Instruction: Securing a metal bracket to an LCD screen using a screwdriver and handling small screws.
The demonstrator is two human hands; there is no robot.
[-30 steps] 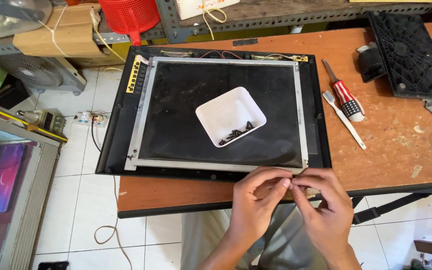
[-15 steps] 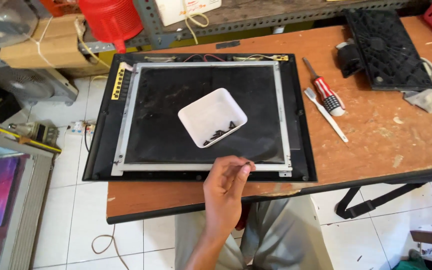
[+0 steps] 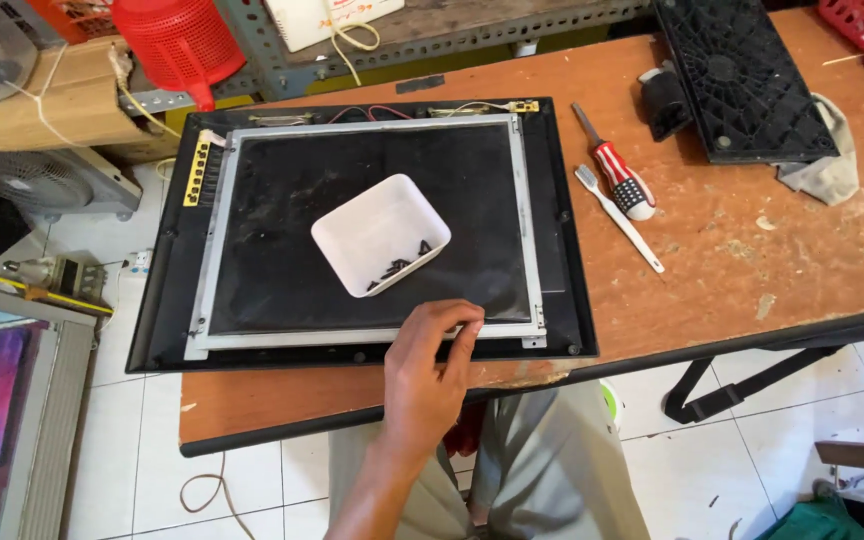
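A flat display panel (image 3: pixel 372 230), black with a grey metal frame, is laid across the wooden worktop's (image 3: pixel 752 260) left half, its near edge overhanging the front edge. A white plastic tray (image 3: pixel 380 233) holding dark screws (image 3: pixel 397 265) is set at its centre. The left hand (image 3: pixel 430 375) is placed at the frame's near edge, fingertips (image 3: pixel 464 322) pinched together; whether anything is held cannot be told.

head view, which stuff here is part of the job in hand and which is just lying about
In use:
- left hand, fingertips on the panel's lower edge
- flat screen panel with its metal frame
- white tray holding small dark screws

Lying about:
- red-handled screwdriver
- white toothbrush
- black plastic cover
- grey rag
- red basket
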